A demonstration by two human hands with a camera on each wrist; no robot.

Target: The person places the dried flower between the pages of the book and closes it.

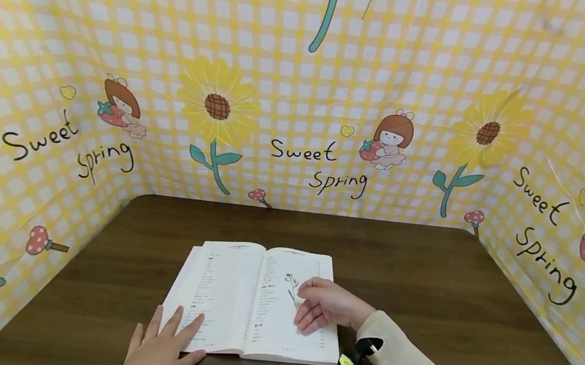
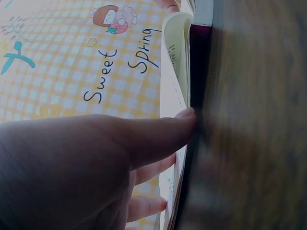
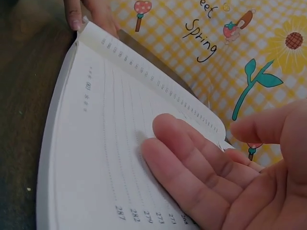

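Note:
An open book (image 1: 228, 295) with printed pages lies flat on the dark table, a flower sketch on its right page. My left hand (image 1: 161, 349) rests on the lower left corner of the left page with its fingers spread. In the left wrist view, the thumb (image 2: 153, 136) touches the book's lower edge. Over the right page is my right hand (image 1: 330, 304), palm turned sideways and fingers loosely bent. Nothing is held between those fingers (image 3: 189, 165) in the right wrist view; whether they touch the paper I cannot tell.
The dark wooden table (image 1: 422, 281) extends around the book. A yellow checked cloth (image 1: 303, 87) with flowers and lettering hangs behind the table and along both sides. A black band with a yellow-faced device (image 1: 348, 362) sits at the right wrist.

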